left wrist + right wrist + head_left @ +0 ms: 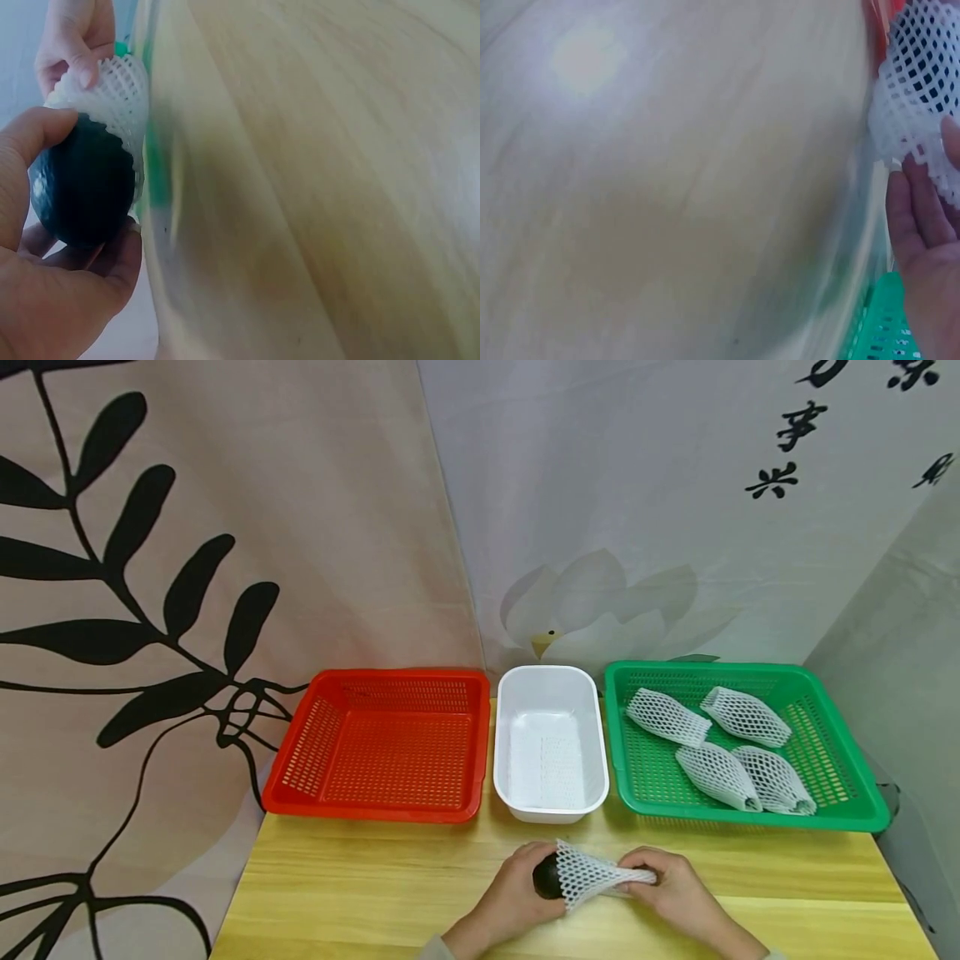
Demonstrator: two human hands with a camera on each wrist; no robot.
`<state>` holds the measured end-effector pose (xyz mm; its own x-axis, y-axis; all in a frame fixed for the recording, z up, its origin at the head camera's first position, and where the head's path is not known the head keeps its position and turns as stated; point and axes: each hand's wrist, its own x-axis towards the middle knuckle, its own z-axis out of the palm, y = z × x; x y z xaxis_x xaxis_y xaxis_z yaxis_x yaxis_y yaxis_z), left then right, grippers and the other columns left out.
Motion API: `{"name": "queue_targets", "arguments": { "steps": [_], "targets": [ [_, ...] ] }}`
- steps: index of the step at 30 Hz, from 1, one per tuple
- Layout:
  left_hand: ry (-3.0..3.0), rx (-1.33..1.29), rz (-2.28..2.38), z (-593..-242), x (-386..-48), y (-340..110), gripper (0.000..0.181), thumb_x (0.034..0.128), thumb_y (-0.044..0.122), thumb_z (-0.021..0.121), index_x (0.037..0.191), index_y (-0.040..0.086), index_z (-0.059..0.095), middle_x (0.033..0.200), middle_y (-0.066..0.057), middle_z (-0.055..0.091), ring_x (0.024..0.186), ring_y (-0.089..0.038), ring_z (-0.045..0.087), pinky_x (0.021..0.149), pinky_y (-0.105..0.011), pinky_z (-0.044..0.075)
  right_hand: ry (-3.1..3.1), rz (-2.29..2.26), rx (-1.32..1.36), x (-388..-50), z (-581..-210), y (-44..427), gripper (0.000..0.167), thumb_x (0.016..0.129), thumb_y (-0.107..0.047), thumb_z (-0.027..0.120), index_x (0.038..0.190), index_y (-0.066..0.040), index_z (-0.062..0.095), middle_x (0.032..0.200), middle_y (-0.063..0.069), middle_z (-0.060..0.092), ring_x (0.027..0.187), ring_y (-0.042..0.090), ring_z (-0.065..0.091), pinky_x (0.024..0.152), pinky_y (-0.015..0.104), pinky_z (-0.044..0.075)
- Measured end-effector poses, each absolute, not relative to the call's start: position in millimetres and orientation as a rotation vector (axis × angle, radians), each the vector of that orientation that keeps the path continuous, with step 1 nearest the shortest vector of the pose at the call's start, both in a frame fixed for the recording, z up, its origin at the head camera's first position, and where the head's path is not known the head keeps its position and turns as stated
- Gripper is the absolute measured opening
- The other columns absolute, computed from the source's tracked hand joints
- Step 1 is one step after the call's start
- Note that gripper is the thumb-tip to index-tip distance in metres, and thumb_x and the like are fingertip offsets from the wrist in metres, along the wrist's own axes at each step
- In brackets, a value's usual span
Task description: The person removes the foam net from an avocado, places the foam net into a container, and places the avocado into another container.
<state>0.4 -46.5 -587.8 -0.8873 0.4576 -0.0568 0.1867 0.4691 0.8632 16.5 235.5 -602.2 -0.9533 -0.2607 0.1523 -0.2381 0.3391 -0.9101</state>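
Dark oval fruit [547, 878] gripped by left hand [514, 888], part-hidden by white foam-mesh sleeve [583, 876] pinched by right hand [672, 892]; wooden table [360, 881] cropped at 6 o'clock.

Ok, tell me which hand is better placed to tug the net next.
Right, probably: the right hand pinches the narrow end of the net, while the left hand is busy holding the dark fruit.

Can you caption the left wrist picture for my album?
Left hand holds a smooth, dark, oval fruit, its far end inside a white foam-mesh sleeve gripped by the right hand.
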Motion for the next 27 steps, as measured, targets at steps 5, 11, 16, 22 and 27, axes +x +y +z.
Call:
{"name": "queue_targets", "arguments": {
  "steps": [5, 11, 16, 22, 27],
  "targets": [
    [2.448, 0.539, 1.372, -582.3, 0.0, -53.5, 0.072, 0.0763, 0.02, 0.091, 0.142, 0.01, 0.063, 0.138, 0.0, 0.063, 0.128, -0.016, 0.056, 0.11, -0.038, 0.047, 2.546, -1.727, -0.421, 16.1, -596.0, 237.4, 0.031, 0.078, 0.002, 0.088, 0.096, -0.02, 0.076, 0.095, -0.007, 0.074, 0.084, 0.002, 0.065, 0.066, 0.025, 0.059],
    [2.466, 0.565, 1.356, -573.9, 0.0, -62.7, 0.069, 0.0798, 0.024, 0.092, 0.141, 0.013, 0.063, 0.139, 0.001, 0.062, 0.128, -0.017, 0.056, 0.108, -0.039, 0.048, 2.617, -1.684, -0.344, 17.6, -586.2, 237.4, 0.03, 0.075, -0.004, 0.092, 0.093, -0.023, 0.076, 0.095, -0.008, 0.074, 0.084, 0.003, 0.065, 0.066, 0.025, 0.058],
    [2.507, 0.586, 1.354, -566.0, 1.8, -70.5, 0.069, 0.0795, 0.022, 0.092, 0.142, 0.012, 0.063, 0.139, 0.002, 0.061, 0.128, -0.017, 0.056, 0.107, -0.04, 0.049, 2.634, -1.648, -0.284, 20.0, -575.2, 238.7, 0.027, 0.076, -0.009, 0.093, 0.093, -0.023, 0.077, 0.096, -0.009, 0.075, 0.086, 0.003, 0.065, 0.068, 0.025, 0.058],
    [2.544, 0.624, 1.388, -558.0, 3.8, -80.0, 0.07, 0.0787, 0.02, 0.093, 0.142, 0.014, 0.063, 0.139, 0.005, 0.061, 0.126, -0.015, 0.057, 0.105, -0.04, 0.051, 2.658, -1.637, -0.265, 23.8, -564.2, 243.3, 0.028, 0.076, -0.008, 0.093, 0.093, -0.023, 0.077, 0.098, -0.008, 0.075, 0.088, 0.003, 0.065, 0.069, 0.024, 0.057],
    [2.543, 0.65, 1.427, -550.9, 4.3, -87.5, 0.071, 0.079, 0.018, 0.092, 0.143, 0.016, 0.062, 0.141, 0.006, 0.059, 0.126, -0.015, 0.057, 0.103, -0.04, 0.052, 2.683, -1.645, -0.301, 25.0, -556.5, 246.7, 0.03, 0.075, -0.005, 0.093, 0.094, -0.023, 0.078, 0.099, -0.008, 0.075, 0.089, 0.003, 0.066, 0.071, 0.022, 0.056]
  ]
}}
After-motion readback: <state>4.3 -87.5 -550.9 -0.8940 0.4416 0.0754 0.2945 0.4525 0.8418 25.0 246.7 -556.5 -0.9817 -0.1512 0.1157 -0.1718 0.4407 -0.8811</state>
